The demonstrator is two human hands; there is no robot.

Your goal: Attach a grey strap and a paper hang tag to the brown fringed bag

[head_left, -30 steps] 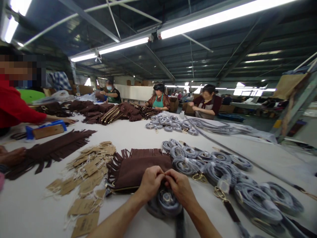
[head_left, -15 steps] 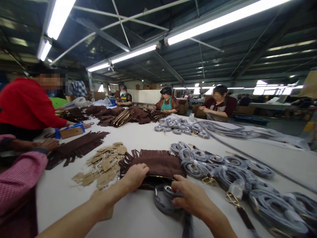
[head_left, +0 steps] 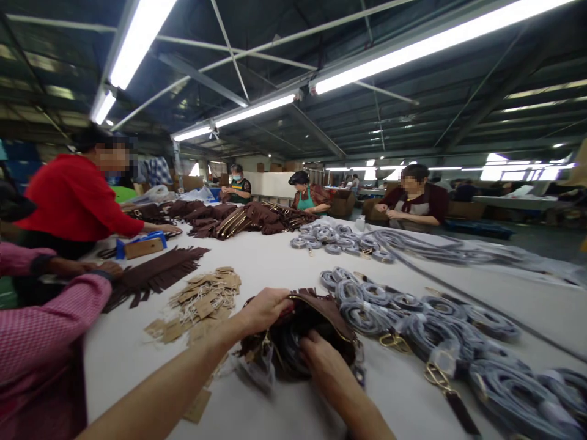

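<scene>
A brown fringed bag (head_left: 337, 311) lies in front of me with its zippered mouth gaping toward me. My left hand (head_left: 266, 310) grips the upper edge of that mouth near its left corner. Reaching inside the bag, my right hand (head_left: 318, 357) has its fingers partly hidden, against a coiled strap (head_left: 290, 347) in wrapping. A piece of clear plastic (head_left: 259, 370) hangs at the bag's left side, near a gold clasp. Beyond my left forearm is a heap of tan paper tags (head_left: 206, 299) with white strings.
Wrapped coiled straps (head_left: 422, 327) with gold clasps spread over the right side of the white table (head_left: 257, 260). Brown bags (head_left: 257, 217) are piled at the back. At left, a co-worker's checked sleeve (head_left: 55, 324) and another fringed bag (head_left: 156, 278) sit close by.
My left hand has lifted the bag's edge, opening its mouth wide. My right hand has carried the coiled strap from the table in front of the bag into it.
</scene>
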